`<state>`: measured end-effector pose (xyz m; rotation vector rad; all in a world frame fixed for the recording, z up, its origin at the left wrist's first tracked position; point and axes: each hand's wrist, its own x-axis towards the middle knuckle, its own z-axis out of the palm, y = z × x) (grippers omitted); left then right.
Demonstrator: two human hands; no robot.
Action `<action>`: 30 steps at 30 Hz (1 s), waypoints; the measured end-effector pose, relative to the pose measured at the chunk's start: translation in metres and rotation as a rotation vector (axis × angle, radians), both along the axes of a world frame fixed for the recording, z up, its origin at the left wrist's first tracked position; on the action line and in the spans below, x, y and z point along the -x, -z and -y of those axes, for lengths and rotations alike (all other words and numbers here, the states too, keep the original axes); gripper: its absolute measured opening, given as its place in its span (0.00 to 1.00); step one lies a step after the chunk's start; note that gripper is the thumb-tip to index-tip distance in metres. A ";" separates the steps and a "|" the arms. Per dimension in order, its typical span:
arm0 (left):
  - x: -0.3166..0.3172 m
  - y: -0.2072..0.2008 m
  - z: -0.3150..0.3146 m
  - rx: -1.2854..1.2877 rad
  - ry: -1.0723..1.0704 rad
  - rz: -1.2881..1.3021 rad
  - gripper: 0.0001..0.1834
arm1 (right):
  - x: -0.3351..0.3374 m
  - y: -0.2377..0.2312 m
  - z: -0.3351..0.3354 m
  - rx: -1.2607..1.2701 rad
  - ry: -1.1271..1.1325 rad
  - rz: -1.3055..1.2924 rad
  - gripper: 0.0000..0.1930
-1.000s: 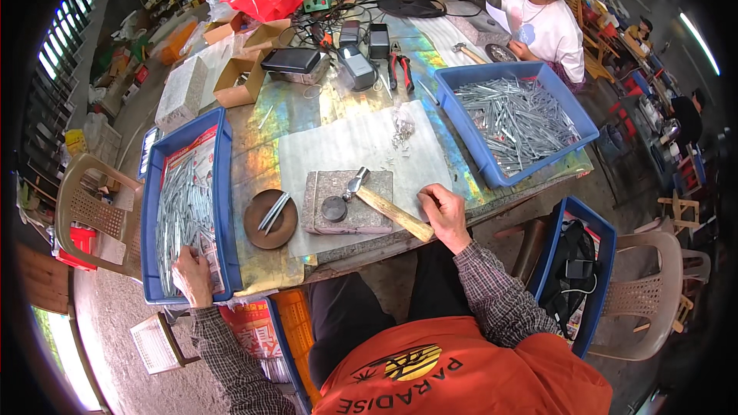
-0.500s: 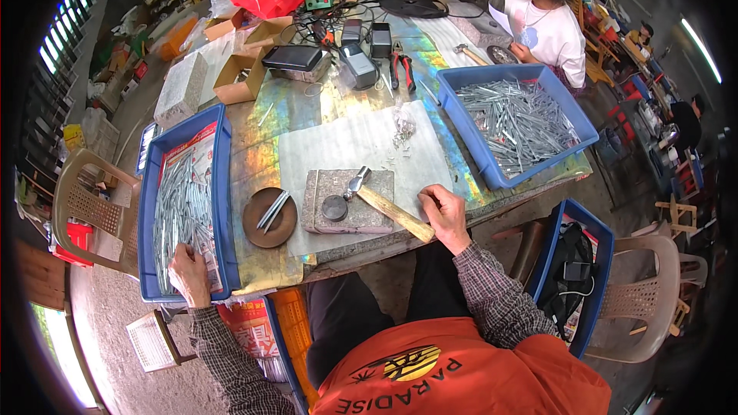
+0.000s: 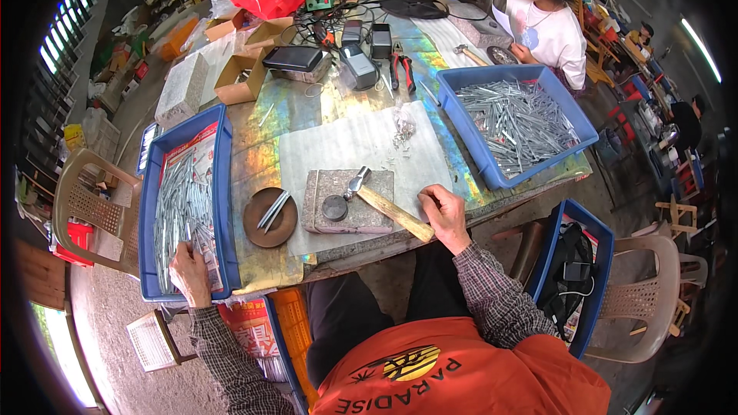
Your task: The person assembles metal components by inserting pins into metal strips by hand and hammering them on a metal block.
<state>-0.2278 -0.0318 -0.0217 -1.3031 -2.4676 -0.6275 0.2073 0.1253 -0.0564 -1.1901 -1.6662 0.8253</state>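
Observation:
My left hand is down in the near end of the left blue bin, its fingers pinched on a thin metal rod among many grey metal rods. Loosely curled at the table's front edge, my right hand shows nothing in its fingers. Beside it ends the wooden handle of a hammer, whose head lies on a stone block. A dark round metal piece sits on that block too. Left of the block, a brown round dish holds a few rods.
Another blue bin full of rods stands at the right, near a co-worker. Pliers, dark boxes and cables lie farther back. Small metal bits rest on a white sheet. A chair stands right.
My left hand has shifted slightly away from me within the left bin, and the rods by its fingers have moved a little. My right hand and the hammer stay put.

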 end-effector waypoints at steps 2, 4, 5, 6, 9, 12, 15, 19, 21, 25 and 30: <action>0.000 0.000 0.000 -0.017 0.011 -0.024 0.05 | 0.000 0.000 0.000 0.007 -0.003 -0.004 0.06; 0.000 -0.001 0.001 -0.009 0.007 -0.017 0.06 | 0.001 -0.001 0.000 0.000 0.000 0.001 0.06; -0.001 -0.001 0.000 -0.008 0.009 -0.016 0.06 | 0.000 -0.001 0.000 0.001 0.001 0.002 0.06; -0.002 -0.001 -0.001 -0.012 0.006 -0.002 0.06 | 0.000 -0.001 0.000 0.000 0.005 0.002 0.06; -0.001 -0.001 -0.001 -0.013 0.005 0.019 0.07 | 0.000 0.000 -0.001 0.004 0.008 0.002 0.06; 0.000 0.000 0.000 -0.020 0.012 0.027 0.07 | 0.001 0.000 0.000 0.009 0.007 0.001 0.06; 0.003 0.002 0.001 -0.026 0.019 0.018 0.07 | 0.001 0.000 -0.001 0.004 0.009 0.005 0.06; 0.000 0.000 0.000 -0.012 0.001 0.043 0.07 | 0.001 -0.001 0.000 0.000 0.010 0.014 0.06; 0.000 0.000 0.000 -0.015 0.002 0.031 0.07 | 0.000 0.002 -0.001 -0.008 0.011 0.015 0.06; 0.002 0.003 0.000 -0.029 0.009 0.014 0.07 | 0.000 0.002 -0.001 -0.014 0.012 0.013 0.06; 0.004 0.004 0.001 -0.016 0.005 0.016 0.06 | 0.001 0.000 0.000 -0.001 0.009 0.016 0.06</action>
